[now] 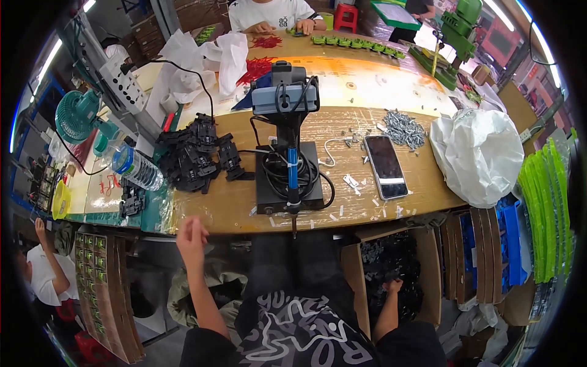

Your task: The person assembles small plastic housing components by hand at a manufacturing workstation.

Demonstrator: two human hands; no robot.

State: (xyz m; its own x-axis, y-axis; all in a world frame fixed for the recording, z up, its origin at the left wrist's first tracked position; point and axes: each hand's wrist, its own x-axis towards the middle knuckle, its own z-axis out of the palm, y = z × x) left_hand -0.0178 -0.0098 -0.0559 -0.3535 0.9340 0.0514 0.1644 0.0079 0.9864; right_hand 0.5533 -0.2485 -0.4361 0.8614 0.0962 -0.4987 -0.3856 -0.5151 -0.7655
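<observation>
My left hand (192, 233) is raised at the table's front edge, fingers loosely bent and thumb apart, with nothing visible in it. Down at the right, my right hand (394, 285) reaches into a cardboard box (430, 278) of small black plastic parts (388, 257). Its fingers look curled among the parts; what they hold is too small to tell. Between my hands, a black base with coiled cables (306, 189) and a grey-blue head (285, 99) stands on the table. A blue-handled tool (293, 168) runs down its front, thin tip past the table edge. Black molded parts (189, 153) are heaped left.
A phone (386, 168), a pile of screws (405, 129) and a white bag (477, 156) lie right of the base. On the left stand a water bottle (131, 164) and a green fan (78, 116). Across the table, a person's hands (302, 27) work beside green parts (358, 44).
</observation>
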